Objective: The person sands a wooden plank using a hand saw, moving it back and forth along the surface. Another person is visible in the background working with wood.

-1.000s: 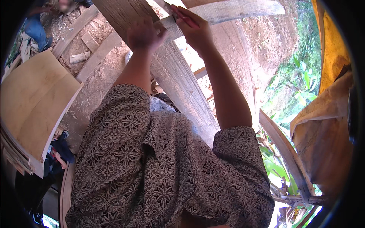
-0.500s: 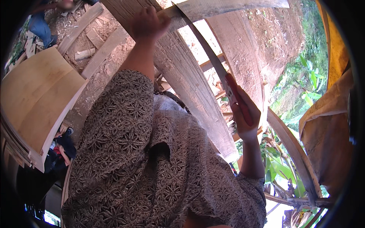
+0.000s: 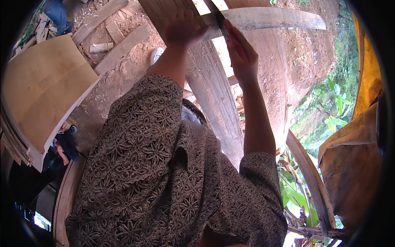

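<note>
My right hand [image 3: 243,53] is closed around the red handle [image 3: 239,48] of a handsaw. Its dark blade [image 3: 214,11] crosses a narrow wooden board [image 3: 275,18] close to the board's left end and runs out past the top of the view. That board lies crosswise over a thick weathered plank [image 3: 212,78]. At its left end my left hand [image 3: 184,29] grips the board against the plank, fingers bent over it, just left of the blade. How deep the blade sits in the wood is hidden.
A second broad plank [image 3: 265,70] runs alongside on the right. Stacked plywood sheets [image 3: 53,78] stand at the left. Offcuts [image 3: 101,47] and shavings litter the dirt ground. A person's jeans-clad leg [image 3: 59,15] shows far left, and a brown tarp [image 3: 349,152] hangs at the right.
My right hand has pushed the saw forward, away from me, so its handle is now close to the board. My left hand keeps its place on the board while the whole view has shifted slightly.
</note>
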Tool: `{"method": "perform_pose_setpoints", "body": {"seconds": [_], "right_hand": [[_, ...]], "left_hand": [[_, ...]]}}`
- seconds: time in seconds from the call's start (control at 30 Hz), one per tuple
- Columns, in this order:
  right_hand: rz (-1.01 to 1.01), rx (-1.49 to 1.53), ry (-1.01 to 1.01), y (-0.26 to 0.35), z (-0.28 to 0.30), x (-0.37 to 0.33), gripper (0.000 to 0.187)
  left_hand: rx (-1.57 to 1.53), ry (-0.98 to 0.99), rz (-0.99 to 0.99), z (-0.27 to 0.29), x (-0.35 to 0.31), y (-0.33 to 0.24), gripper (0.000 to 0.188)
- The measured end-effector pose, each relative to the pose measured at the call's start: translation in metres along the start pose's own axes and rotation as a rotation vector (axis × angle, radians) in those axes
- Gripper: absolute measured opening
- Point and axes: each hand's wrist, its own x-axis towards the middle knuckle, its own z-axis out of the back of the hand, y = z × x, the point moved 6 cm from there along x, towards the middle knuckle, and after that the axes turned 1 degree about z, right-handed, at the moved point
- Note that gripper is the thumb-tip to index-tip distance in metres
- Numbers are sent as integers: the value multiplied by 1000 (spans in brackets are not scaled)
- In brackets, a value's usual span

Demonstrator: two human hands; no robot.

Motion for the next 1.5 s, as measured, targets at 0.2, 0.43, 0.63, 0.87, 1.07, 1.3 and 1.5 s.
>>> {"method": "perform_pose_setpoints", "body": {"seconds": [0.2, 0.43, 0.63, 0.87, 1.07, 1.3, 1.5], "right_hand": [[-165, -89, -26, 27, 81, -140, 48], [-163, -317, 55, 72, 104, -182, 52], [-5, -121, 54, 3, 26, -27, 45], [-109, -148, 48, -26, -21, 80, 41], [-62, -21, 72, 20, 42, -58, 40], [-308, -236, 4, 108, 93, -168, 49], [-111, -179, 120, 58, 71, -108, 44]], "left_hand": [[-3, -30, 22, 12, 6, -4, 58], [-18, -157, -6, 3, 5, 3, 54], [54, 20, 10, 8, -5, 2, 61], [10, 90, -47, 5, -8, -1, 62], [-30, -155, -48, 4, 4, 11, 51], [-131, -280, -96, 10, 0, 2, 44], [17, -47, 0, -11, 1, 17, 58]]}}
